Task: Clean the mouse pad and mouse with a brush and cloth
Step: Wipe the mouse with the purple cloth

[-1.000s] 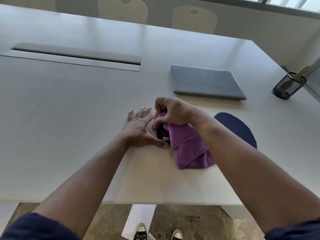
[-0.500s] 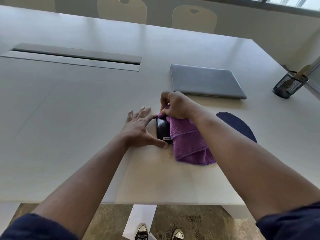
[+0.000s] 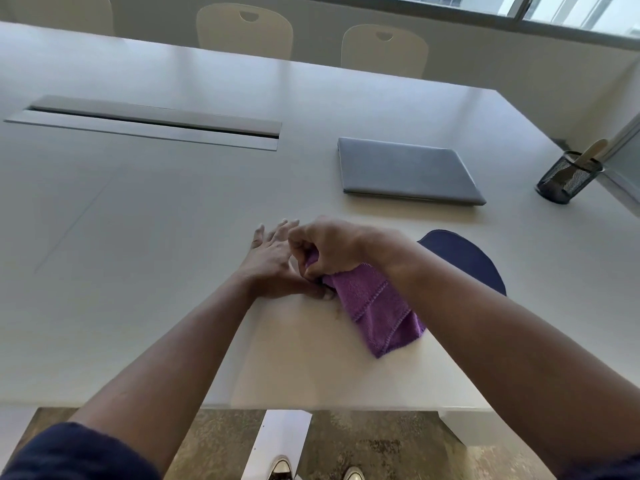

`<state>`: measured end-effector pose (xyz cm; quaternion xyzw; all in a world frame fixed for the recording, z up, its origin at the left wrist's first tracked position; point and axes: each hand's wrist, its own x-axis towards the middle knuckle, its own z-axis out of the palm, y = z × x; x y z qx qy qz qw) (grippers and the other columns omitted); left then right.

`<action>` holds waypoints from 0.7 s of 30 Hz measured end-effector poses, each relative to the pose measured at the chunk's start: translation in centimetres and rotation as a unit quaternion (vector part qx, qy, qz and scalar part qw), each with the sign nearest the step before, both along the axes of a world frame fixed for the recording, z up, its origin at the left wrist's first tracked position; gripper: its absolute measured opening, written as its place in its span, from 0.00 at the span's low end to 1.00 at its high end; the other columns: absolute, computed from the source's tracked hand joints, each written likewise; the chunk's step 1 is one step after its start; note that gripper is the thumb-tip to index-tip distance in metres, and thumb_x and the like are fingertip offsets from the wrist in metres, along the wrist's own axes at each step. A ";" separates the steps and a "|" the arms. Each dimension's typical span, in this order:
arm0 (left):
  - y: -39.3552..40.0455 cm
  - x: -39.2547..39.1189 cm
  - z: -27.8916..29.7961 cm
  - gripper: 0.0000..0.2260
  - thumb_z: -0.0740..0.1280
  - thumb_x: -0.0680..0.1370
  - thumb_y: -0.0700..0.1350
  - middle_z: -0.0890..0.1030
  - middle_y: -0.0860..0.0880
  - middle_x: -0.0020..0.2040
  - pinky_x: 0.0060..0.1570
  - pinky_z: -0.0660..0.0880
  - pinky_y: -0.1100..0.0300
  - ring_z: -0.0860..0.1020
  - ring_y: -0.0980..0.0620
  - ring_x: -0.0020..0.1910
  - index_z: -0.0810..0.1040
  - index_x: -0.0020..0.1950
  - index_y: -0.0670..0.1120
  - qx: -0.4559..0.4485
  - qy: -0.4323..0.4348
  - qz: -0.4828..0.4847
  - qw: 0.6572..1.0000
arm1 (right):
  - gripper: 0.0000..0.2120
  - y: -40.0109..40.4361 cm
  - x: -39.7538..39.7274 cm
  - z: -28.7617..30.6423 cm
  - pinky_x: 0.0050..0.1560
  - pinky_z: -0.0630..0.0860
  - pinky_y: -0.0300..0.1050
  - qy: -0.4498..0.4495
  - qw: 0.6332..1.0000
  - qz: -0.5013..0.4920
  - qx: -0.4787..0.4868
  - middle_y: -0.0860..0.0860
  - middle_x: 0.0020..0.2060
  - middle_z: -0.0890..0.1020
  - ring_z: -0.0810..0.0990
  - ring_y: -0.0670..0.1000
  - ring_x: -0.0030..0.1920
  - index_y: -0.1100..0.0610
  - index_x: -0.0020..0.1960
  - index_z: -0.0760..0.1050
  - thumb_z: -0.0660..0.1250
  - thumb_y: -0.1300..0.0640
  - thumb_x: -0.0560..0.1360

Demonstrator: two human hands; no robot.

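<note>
Purple cloth [image 3: 377, 306] is bunched in right hand [image 3: 332, 247] over near-hidden mouse [image 3: 320, 281], braced by spread left hand [image 3: 273, 261]; mouse could be knocked away if brace slips.

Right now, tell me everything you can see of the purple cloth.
The purple cloth looks like soft terry microfibre with stitched hems, folded into layers. Its upper end is bunched in the right hand, whose fingers curl round it; the rest trails toward the near edge of the white table, lying beside the dark blue mouse pad.

My white table [image 3: 145, 237] had a closed laptop [image 3: 405, 169], navy mouse pad [image 3: 464, 259], mesh pen cup [image 3: 564, 180] and purple cloth [image 3: 377, 306] on it.
</note>
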<state>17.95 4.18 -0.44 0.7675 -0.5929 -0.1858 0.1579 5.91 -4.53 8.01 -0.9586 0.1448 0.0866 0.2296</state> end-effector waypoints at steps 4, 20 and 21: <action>0.4 0.0 -0.2 0.60 0.69 0.53 0.78 0.48 0.52 0.81 0.74 0.31 0.52 0.39 0.59 0.78 0.53 0.80 0.56 -0.002 0.011 -0.001 1.000 | 0.13 -0.2 -1.7 0.0 0.48 0.79 0.43 -0.015 0.999 -0.012 0.035 0.50 0.40 0.86 0.83 0.47 0.42 0.55 0.42 0.74 0.75 0.66 0.66; 0.3 0.2 -0.5 0.54 0.66 0.54 0.80 0.48 0.51 0.81 0.74 0.30 0.48 0.39 0.57 0.78 0.57 0.76 0.63 -0.004 0.001 -0.011 1.000 | 0.09 -2.1 -4.3 1.7 0.39 0.70 0.28 -0.067 0.995 -0.077 0.008 0.36 0.34 0.79 0.76 0.34 0.37 0.49 0.46 0.79 0.77 0.57 0.69; 0.3 0.2 -0.5 0.54 0.65 0.54 0.80 0.48 0.51 0.81 0.74 0.30 0.48 0.39 0.57 0.78 0.57 0.77 0.63 -0.002 -0.001 -0.011 1.000 | 0.09 -2.0 -3.9 1.4 0.43 0.70 0.28 -0.078 0.994 -0.078 0.006 0.36 0.38 0.79 0.77 0.35 0.41 0.49 0.49 0.80 0.76 0.56 0.70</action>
